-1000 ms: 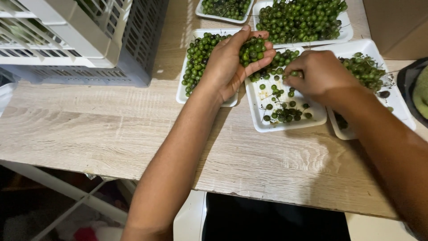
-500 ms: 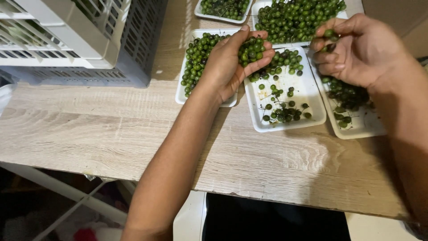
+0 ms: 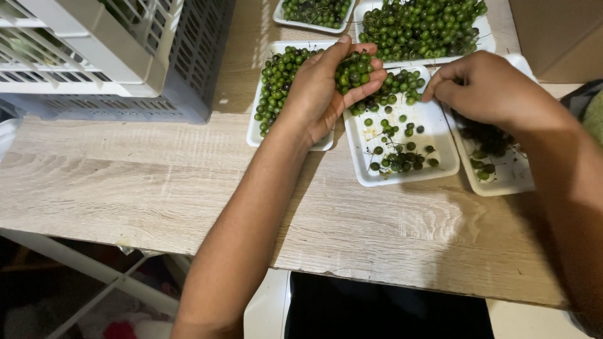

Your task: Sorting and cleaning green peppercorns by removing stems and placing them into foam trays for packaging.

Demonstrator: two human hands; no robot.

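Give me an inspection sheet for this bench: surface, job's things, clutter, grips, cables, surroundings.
Surface: pale wood-grain tabletop, worn along the near edge.
Job's things: middle white tray holds scattered green berries and stems; left white tray holds a long heap; right white tray a few darker ones.
Clutter: two more filled trays at the far edge.
Grips: left hand cups a handful of green berries; right hand is pinched shut over the middle tray's edge, contents hidden.
Cables: nothing seen.
Surroundings: grey slatted crate at left, cardboard box at right.
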